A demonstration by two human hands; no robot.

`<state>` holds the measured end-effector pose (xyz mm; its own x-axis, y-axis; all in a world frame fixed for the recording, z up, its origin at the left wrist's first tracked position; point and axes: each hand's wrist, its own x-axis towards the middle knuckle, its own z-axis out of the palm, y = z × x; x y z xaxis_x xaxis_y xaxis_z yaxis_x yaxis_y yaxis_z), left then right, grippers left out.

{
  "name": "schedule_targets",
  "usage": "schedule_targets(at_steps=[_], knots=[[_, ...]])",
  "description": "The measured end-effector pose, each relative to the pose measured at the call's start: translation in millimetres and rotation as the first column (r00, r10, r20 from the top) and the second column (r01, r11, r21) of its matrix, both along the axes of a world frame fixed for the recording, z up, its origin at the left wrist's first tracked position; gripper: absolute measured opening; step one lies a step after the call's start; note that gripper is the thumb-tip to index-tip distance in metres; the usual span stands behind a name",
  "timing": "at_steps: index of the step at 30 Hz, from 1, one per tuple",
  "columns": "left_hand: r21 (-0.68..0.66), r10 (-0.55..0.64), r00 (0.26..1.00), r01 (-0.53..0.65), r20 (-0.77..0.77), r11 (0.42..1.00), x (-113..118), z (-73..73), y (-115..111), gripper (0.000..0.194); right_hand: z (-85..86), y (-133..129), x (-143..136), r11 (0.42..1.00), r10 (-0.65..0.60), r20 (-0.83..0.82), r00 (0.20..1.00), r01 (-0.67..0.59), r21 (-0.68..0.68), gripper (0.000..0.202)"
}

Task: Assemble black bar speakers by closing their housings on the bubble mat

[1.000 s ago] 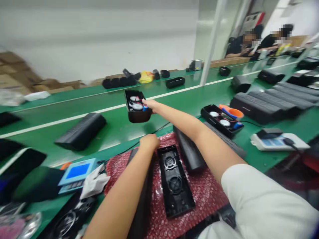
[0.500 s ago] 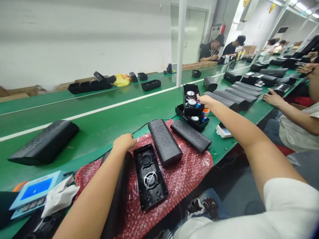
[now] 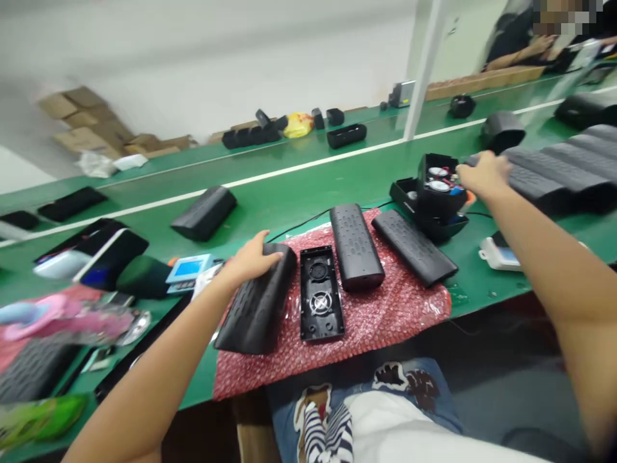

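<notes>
My left hand (image 3: 253,258) rests with fingers apart on the top end of a black patterned casing (image 3: 258,308) at the left of the red bubble wrap (image 3: 380,325). My right hand (image 3: 484,175) is at the right edge of an open black housing (image 3: 436,186) with round speakers and a blue part inside, its fingertips closed at that edge. That housing sits on another open housing (image 3: 409,193). Between my hands lie an open black shell (image 3: 321,296) with two round grilles, and two closed casings (image 3: 357,247) (image 3: 414,247).
A row of dark casings (image 3: 554,173) stands at the right. A white device (image 3: 501,256) is near the right edge. Left are a blue-screen device (image 3: 189,269), a pink item (image 3: 62,315) and a green packet (image 3: 43,418). A person sits at the back right.
The view has swung left and down, bringing the left side of the table into sight. My left hand's fingers now show spread on the left casing. My right hand remains at the upper housing.
</notes>
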<state>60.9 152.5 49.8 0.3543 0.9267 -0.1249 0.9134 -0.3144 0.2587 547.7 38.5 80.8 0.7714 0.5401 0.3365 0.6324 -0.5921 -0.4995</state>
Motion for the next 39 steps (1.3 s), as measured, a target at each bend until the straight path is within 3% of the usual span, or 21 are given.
schedule_targets(at_steps=[1, 3, 6, 8, 10, 12, 14, 17, 21, 23, 26, 28, 30, 32, 34, 35, 36, 37, 39], knots=[[-0.034, 0.018, 0.999, -0.017, 0.032, 0.999, -14, -1.9, -10, 0.097, 4.5, -3, -12, 0.999, 0.014, 0.062, 0.998, -0.016, 0.038, 0.06], [-0.123, 0.057, 0.994, -0.045, 0.094, 0.991, -37, -7.3, -28, 0.11, 12.1, -7, -47, 0.962, 0.218, 0.155, 0.963, -0.239, 0.133, 0.048], [-0.344, 0.165, 0.957, -0.076, 0.237, 0.936, -61, -17.6, -40, 0.122, 17.0, -11, -123, 0.731, 0.629, 0.036, 0.777, -0.607, 0.312, 0.028], [-0.486, 0.281, 0.899, -0.089, 0.337, 0.869, -68, -24.2, -41, 0.123, 15.0, -12, -180, 0.567, 0.82, -0.208, 0.533, -0.702, 0.431, 0.016], [-0.576, 0.391, 0.819, -0.093, 0.419, 0.812, -71, -29.7, -40, 0.117, 9.1, -10, -233, 0.519, 0.832, -0.492, 0.257, -0.673, 0.526, 0.005], [-0.615, 0.468, 0.74, -0.093, 0.484, 0.783, -73, -33.1, -41, 0.107, 1.4, -8, -276, 0.548, 0.712, -0.702, -0.017, -0.612, 0.57, 0.004], [-0.621, 0.511, 0.68, -0.103, 0.526, 0.777, -76, -33.7, -45, 0.1, -5.6, -5, -305, 0.573, 0.638, -0.752, -0.165, -0.551, 0.607, 0.003], [-0.61, 0.531, 0.614, -0.1, 0.584, 0.786, -83, -27.4, -57, 0.101, -10.9, 1, -324, 0.576, 0.693, -0.69, -0.207, -0.416, 0.703, 0.015], [-0.533, 0.505, 0.353, -0.02, 0.788, 0.846, -80, -4.7, -78, 0.095, -7.0, 10, -332, 0.598, 0.739, -0.658, -0.143, -0.311, 0.739, 0.048], [-0.466, 0.444, 0.243, 0.037, 0.863, 0.884, -65, 10.0, -86, 0.085, -0.6, 10, -335, 0.561, 0.723, -0.645, -0.249, -0.334, 0.758, 0.063], [-0.342, 0.322, 0.158, 0.129, 0.934, 0.931, -32, 30.2, -90, 0.081, 12.0, 2, -335, 0.405, 0.763, -0.461, -0.454, -0.219, 0.887, 0.065], [-0.234, 0.212, 0.136, 0.169, 0.968, 0.957, -8, 40.0, -91, 0.087, 19.9, -4, -330, 0.307, 0.83, -0.321, -0.455, -0.107, 0.946, 0.059], [-0.151, 0.126, 0.138, 0.182, 0.982, 0.972, 10, 46.4, -93, 0.092, 25.8, -8, -319, 0.245, 0.875, -0.26, -0.408, -0.089, 0.965, 0.056], [-0.133, 0.108, 0.164, 0.153, 0.981, 0.979, 17, 49.8, -96, 0.089, 28.8, -7, -300, 0.171, 0.899, -0.237, -0.367, -0.203, 0.964, 0.057], [-0.177, 0.151, 0.217, 0.109, 0.965, 0.978, 13, 51.3, -97, 0.084, 28.5, -1, -273, 0.112, 0.92, -0.264, -0.291, -0.449, 0.886, 0.06], [-0.212, 0.184, 0.255, 0.088, 0.949, 0.973, 7, 51.3, -95, 0.083, 26.7, 4, -257, 0.136, 0.929, -0.309, -0.205, -0.587, 0.798, 0.061], [-0.248, 0.217, 0.301, 0.067, 0.929, 0.966, -1, 50.8, -91, 0.085, 23.8, 10, -240, 0.207, 0.928, -0.363, -0.08, -0.702, 0.682, 0.062], [-0.283, 0.252, 0.35, 0.04, 0.902, 0.958, -10, 49.2, -86, 0.088, 19.7, 17, -223, 0.324, 0.905, -0.418, 0.081, -0.767, 0.553, 0.064], [-0.348, 0.338, 0.443, -0.061, 0.831, 0.935, -27, 42.5, -70, 0.093, 7.5, 32, -191, 0.604, 0.753, -0.519, 0.404, -0.738, 0.302, 0.071]])
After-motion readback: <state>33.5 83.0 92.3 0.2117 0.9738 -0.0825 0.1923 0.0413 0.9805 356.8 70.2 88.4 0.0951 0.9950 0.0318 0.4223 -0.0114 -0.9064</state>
